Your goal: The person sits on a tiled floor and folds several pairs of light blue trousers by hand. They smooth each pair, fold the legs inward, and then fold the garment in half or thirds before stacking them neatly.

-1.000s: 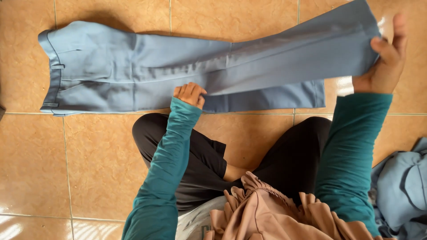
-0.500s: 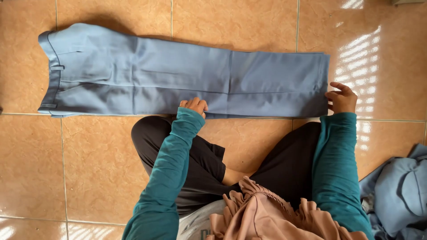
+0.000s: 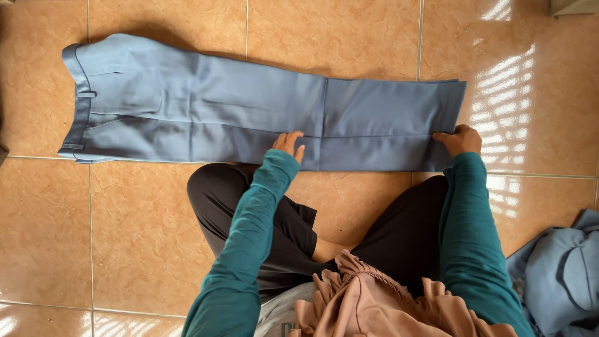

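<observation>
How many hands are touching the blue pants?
2. The left hand presses the middle of the blue pants; the right hand holds the folded end on the right.

1. Floor: glossy orange-tan tiles with thin pale grout lines (bright window glare on the tiles at the right).
2. Trousers: blue-grey, lying flat on the floor across several tiles, waistband at the left, legs stacked one on the other and running to the right, hems squared off near the glare.
3. Person's legs: in black, crossed, resting on the floor just below the trousers' near edge.
4. Clothes heap: blue-grey fabric, crumpled on the floor at the lower right, apart from the trousers.
5. Upper right corner: the foot of a pale object meets the floor (kind unclear).
</observation>
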